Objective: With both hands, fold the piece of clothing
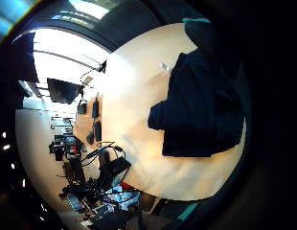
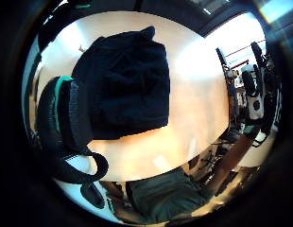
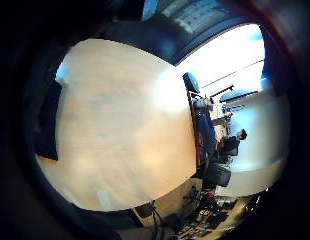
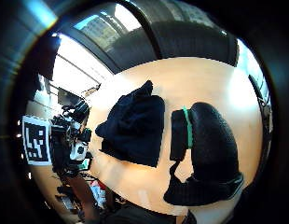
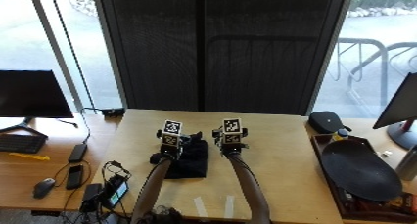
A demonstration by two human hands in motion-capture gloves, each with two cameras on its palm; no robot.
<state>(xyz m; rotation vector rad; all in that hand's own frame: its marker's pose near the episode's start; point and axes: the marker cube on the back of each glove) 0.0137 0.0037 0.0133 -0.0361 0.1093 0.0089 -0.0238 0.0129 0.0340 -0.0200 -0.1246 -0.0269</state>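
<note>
Neither hand's fingers can be made out, so I cannot tell whether they are released, clenched or grasping. The left hand point(image 5: 171, 145) hangs over the near-left part of the piece of clothing point(image 5: 186, 158); whether it touches the cloth is not clear. The right hand point(image 5: 232, 141) sits just beside the garment's right edge, over bare wood.

The piece of clothing is black and already gathered into a compact, roughly rectangular bundle lying flat on the light wooden table point(image 5: 280, 160). One small lobe of cloth sticks out at its left side, by the left hand. In the left thumb side palm view the bundle point(image 2: 127, 85) shows soft creases across its top layer and a fairly straight lower edge, with a bump at one corner. The right thumb side palm view shows the garment point(image 4: 135, 128) beside a gloved hand point(image 4: 207, 149) with a green band at the wrist.

Two pale strips point(image 5: 214, 204) lie on the table near the person's edge.
</note>
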